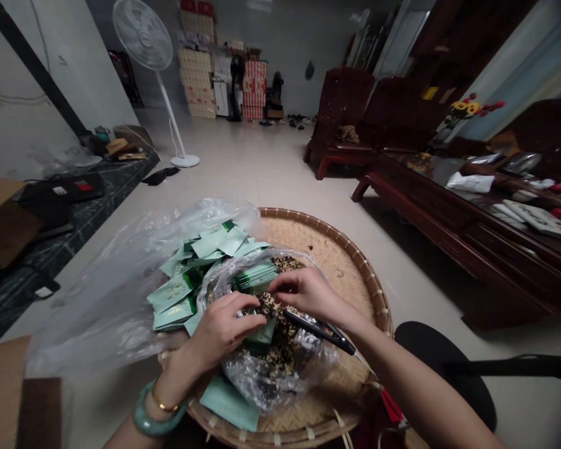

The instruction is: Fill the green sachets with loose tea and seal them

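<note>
A round woven bamboo tray holds a crumpled clear plastic bag with a heap of dark, speckled dried tea. My left hand, wearing a jade bangle and a gold bracelet, grips a small green sachet above the heap. My right hand pinches at the tea just beyond it. Black-handled scissors lie under my right hand, apparently not gripped. Several pale green sachets are piled at the tray's far left, partly inside a larger clear bag.
A black chair seat stands right of the tray. Further right runs a dark wooden table with papers on it. A dark counter lies to the left. A white standing fan and stacked cartons stand further back.
</note>
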`<control>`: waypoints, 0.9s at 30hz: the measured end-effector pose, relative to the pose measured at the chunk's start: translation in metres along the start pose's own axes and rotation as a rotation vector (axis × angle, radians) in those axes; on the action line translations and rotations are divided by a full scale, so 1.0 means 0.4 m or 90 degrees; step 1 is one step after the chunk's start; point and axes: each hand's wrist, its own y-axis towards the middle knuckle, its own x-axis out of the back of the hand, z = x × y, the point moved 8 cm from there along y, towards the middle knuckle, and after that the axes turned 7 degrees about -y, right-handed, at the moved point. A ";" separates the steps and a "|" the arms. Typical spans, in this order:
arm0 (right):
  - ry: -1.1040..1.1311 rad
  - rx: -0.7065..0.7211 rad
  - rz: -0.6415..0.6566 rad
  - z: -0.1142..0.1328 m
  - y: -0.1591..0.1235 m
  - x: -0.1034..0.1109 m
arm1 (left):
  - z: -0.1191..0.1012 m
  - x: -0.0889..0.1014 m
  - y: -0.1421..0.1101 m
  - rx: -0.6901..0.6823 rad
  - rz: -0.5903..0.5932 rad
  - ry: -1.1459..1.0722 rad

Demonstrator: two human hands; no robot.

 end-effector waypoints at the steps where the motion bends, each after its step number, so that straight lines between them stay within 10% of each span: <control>1: -0.016 -0.013 -0.013 -0.013 0.001 0.009 | -0.001 0.004 -0.002 -0.001 -0.003 0.000; 7: -0.107 0.066 -0.070 0.021 -0.014 0.037 | -0.012 0.021 -0.010 -0.012 -0.040 -0.015; 15: -0.048 0.112 0.051 0.083 -0.012 -0.053 | -0.026 0.000 -0.005 -0.014 -0.021 -0.038; 22: 0.131 -0.037 -0.102 -0.005 -0.007 0.036 | -0.005 -0.005 -0.027 0.009 -0.002 -0.042; 27: -0.032 0.031 -0.104 0.009 -0.036 0.067 | -0.009 0.005 -0.019 0.009 -0.033 -0.045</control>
